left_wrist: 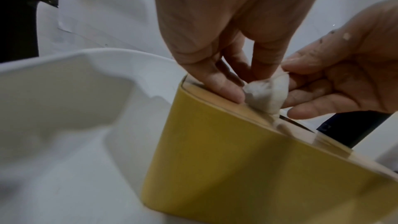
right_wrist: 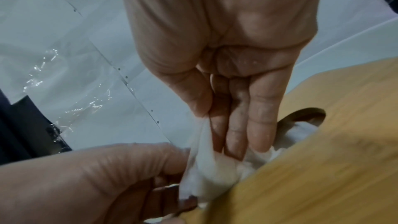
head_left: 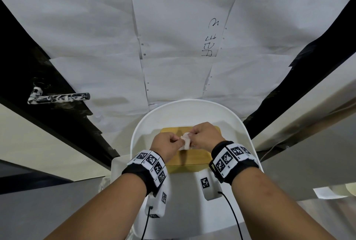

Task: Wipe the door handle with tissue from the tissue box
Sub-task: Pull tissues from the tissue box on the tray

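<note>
A yellow tissue box [head_left: 189, 159] with a wooden lid [right_wrist: 323, 159] stands on a white chair seat [head_left: 146, 133]. A crumpled white tissue [head_left: 185, 141] sticks up out of the lid's slot [right_wrist: 305, 115]. My left hand [head_left: 180, 140] pinches the tissue from the left, and my right hand [head_left: 192, 139] pinches it from the right between thumb and fingers [right_wrist: 237, 134]. Both hands meet just above the lid. The chrome door handle [head_left: 59, 98], smeared with white, sticks out from the door's dark edge far to the left, well above the hands.
White paper sheets [head_left: 173, 37] under clear plastic cover the door behind the chair. Dark door-frame strips [head_left: 28, 66] run down both sides. The chair's curved back [head_left: 188, 105] rises close behind the box. Grey floor lies on either side of the chair.
</note>
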